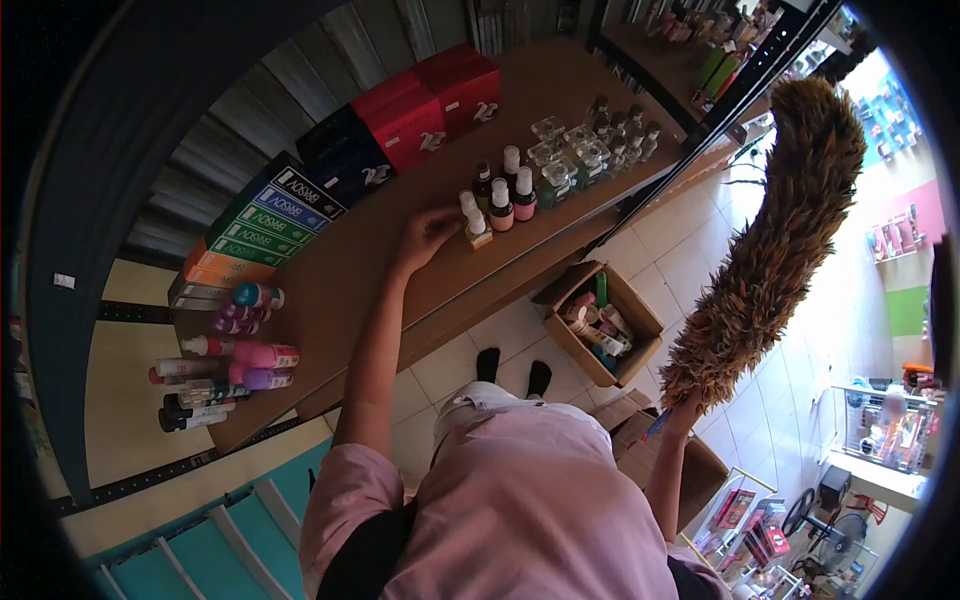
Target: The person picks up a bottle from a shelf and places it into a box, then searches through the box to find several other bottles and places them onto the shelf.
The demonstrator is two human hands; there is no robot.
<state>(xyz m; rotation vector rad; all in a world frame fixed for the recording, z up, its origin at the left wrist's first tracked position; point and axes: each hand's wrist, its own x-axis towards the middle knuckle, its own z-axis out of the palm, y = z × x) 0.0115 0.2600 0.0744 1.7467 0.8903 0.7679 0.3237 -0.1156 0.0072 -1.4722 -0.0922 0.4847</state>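
Note:
My left hand [428, 238] reaches over the brown shelf, its fingers curled against a small white-capped bottle [476, 222] with a yellowish base. The fingertips are partly hidden at the bottle's side. Other pump bottles stand close by, among them a peach one [501, 212] and a pink one [523, 200]. Further right, clear glass perfume bottles [557, 178] are grouped near the shelf's front edge. My right hand [684, 412] is closed around the handle of a large brown feather duster [770, 250], which is raised out over the floor, away from the shelf.
Red boxes [405, 120] and a stack of labelled cartons [262, 222] line the back of the shelf [350, 265]. Coloured bottles [265, 357] cluster at its left end. On the tiled floor sits an open cardboard box [635, 300] with assorted products; another carton [700, 475] is beside me.

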